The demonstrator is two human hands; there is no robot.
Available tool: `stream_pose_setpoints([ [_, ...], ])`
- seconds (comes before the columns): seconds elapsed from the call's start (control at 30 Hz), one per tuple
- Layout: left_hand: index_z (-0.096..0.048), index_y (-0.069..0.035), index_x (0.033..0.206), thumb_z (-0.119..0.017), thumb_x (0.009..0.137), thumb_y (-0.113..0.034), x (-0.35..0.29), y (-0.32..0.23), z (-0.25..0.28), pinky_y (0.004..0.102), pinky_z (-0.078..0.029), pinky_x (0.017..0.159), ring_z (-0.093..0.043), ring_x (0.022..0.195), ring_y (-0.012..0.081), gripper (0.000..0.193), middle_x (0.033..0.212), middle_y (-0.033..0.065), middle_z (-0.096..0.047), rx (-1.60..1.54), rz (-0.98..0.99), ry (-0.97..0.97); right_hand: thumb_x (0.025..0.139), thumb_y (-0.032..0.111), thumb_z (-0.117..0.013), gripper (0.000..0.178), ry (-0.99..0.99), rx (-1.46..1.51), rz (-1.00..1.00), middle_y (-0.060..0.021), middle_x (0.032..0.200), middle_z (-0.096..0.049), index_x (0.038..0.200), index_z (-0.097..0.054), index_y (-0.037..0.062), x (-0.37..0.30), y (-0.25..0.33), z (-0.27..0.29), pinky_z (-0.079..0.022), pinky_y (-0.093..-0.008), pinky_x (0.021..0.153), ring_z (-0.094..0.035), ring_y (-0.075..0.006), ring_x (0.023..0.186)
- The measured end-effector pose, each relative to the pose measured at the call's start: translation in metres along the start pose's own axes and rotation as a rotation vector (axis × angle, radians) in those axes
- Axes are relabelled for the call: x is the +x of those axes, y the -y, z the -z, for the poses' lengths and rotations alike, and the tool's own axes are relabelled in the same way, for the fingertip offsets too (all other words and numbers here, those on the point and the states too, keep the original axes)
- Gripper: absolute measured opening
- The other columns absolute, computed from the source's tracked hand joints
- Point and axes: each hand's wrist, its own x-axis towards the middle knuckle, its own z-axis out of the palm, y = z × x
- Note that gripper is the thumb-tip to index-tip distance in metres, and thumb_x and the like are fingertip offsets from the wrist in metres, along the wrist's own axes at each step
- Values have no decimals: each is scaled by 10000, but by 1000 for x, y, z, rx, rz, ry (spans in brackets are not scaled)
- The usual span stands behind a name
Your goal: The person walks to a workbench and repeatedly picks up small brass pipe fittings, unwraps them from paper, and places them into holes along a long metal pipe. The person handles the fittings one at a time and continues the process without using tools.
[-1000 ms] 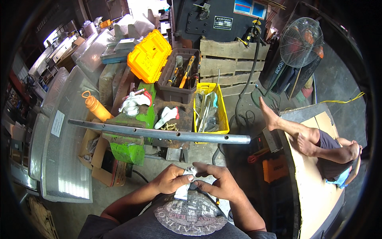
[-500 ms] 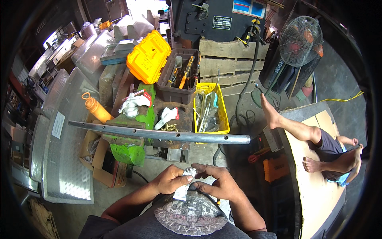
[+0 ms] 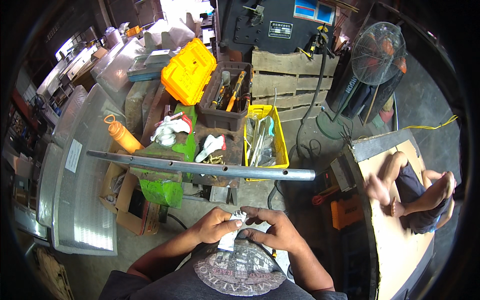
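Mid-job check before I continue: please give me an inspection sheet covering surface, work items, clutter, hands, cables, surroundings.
Surface: rusty bench; metal bar with holes passing over green fixture.
Work items: white tube.
Clutter: gloves, brass-coloured pieces, open toolbox.
Hands: left hand grips the tube; right hand beside its top, contact unclear.
Cables: dark cable passes wooden pallet; yellow cord far right.
Surroundings: standing fan; another person on cardboard, right.

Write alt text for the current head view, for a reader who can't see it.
A person's left hand holds a white tube, the right hand open close beside it. Beyond, a drilled metal bar crosses a green metal fixture near white gloves, an open toolbox and a yellow crate; at right, another person rests on cardboard.
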Motion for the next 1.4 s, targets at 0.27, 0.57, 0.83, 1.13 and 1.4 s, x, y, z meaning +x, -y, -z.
stream_pose_setpoints([
  [0.27,-622,-10,674,-600,962,-308,0,5,-2,278,-391,499,-492,570,41,415,573,-17,-559,-10,71,-21,808,103,-731,492,10,-31,9,-160,1089,-698,1273,-599,13,-4,-5,-2,-546,-318,738,-694,-226,858],
  [0.57,-637,-13,794,-589,969,-332,48,116,37,306,-411,572,-481,637,63,367,622,-26,-546,245,167,-252,876,-3,-643,359,30,1051,-312,-263,1209,-606,1212,-528,44,-27,-75,7,-599,-374,725,-681,-318,988],
  [0.83,-634,-54,1178,-607,917,-351,139,194,90,444,-482,894,-624,1073,355,397,1165,207,-650,642,275,-334,877,7,-646,258,-33,1091,-396,-255,1184,-623,1121,-565,27,-45,-92,-2,-603,-360,706,-694,-306,954],
  [1.13,-635,-101,1198,-528,944,-355,159,206,90,482,-453,961,-572,1171,365,375,1241,168,-623,903,380,-471,873,18,-663,252,-254,988,-494,-208,1098,-674,1101,-568,68,-64,-105,-2,-574,-365,677,-696,-289,883],
  [1.4,-663,-115,1118,-632,880,-301,131,192,99,484,-461,918,-601,1081,363,304,1139,166,-652,1006,225,-479,879,7,-646,225,-309,992,-511,-208,1055,-682,1083,-571,65,-67,-114,2,-565,-369,665,-691,-293,852],
])
